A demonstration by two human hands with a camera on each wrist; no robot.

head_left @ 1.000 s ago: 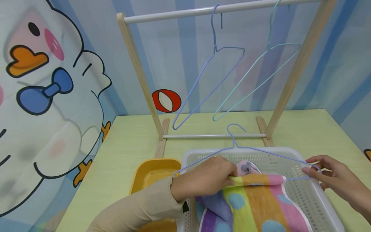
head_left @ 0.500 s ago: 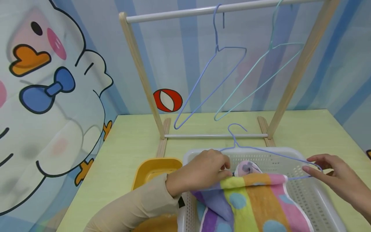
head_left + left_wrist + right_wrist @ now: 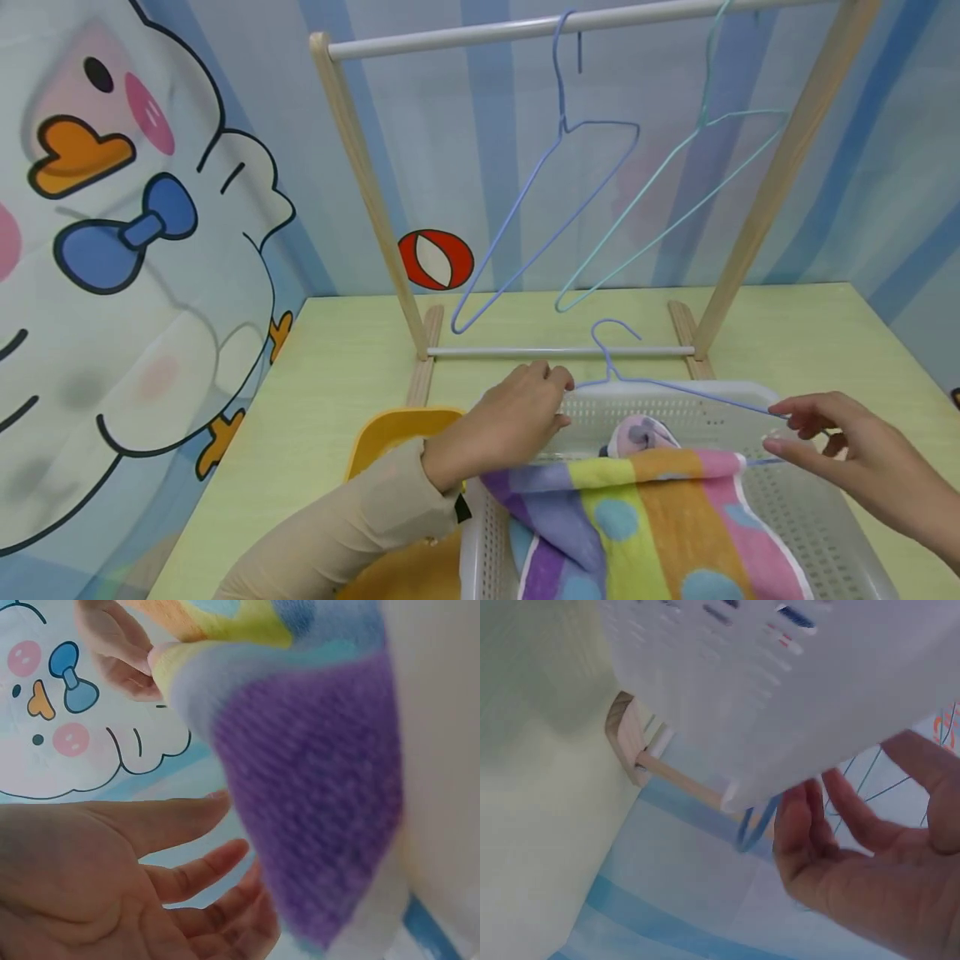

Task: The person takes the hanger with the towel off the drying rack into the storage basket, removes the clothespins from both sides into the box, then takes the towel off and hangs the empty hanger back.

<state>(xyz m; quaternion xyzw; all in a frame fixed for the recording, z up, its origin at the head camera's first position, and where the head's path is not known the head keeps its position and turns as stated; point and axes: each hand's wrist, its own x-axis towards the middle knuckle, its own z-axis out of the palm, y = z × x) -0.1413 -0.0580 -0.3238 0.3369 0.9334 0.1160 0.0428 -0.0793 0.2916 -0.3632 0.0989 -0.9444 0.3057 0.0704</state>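
Observation:
A blue-purple clothes hanger [image 3: 617, 377] lies over the white basket with a striped, spotted towel [image 3: 660, 517] folded over its lower bar. My right hand [image 3: 855, 458] grips the hanger's right end, its fingers curled round the wire. The hanger's end [image 3: 754, 829] shows beside those fingers in the right wrist view. Near the hanger's left side is my left hand [image 3: 510, 425]. In the left wrist view, its fingers [image 3: 199, 874] are loose and spread beside the towel's purple edge [image 3: 315, 780], pinching nothing. The hanger's left end is hidden behind the hand.
Under the towel stands the white perforated basket [image 3: 817, 517], holding a rolled pinkish cloth [image 3: 641, 435]. A yellow tub [image 3: 375, 437] is at its left. Behind is a rack [image 3: 465, 35] with a purple hanger [image 3: 510, 217] and a mint hanger [image 3: 637, 196].
My left hand has let go of the towel's top edge and moved left and up toward the hanger's left shoulder. My right hand has shifted slightly inward along the hanger's right end.

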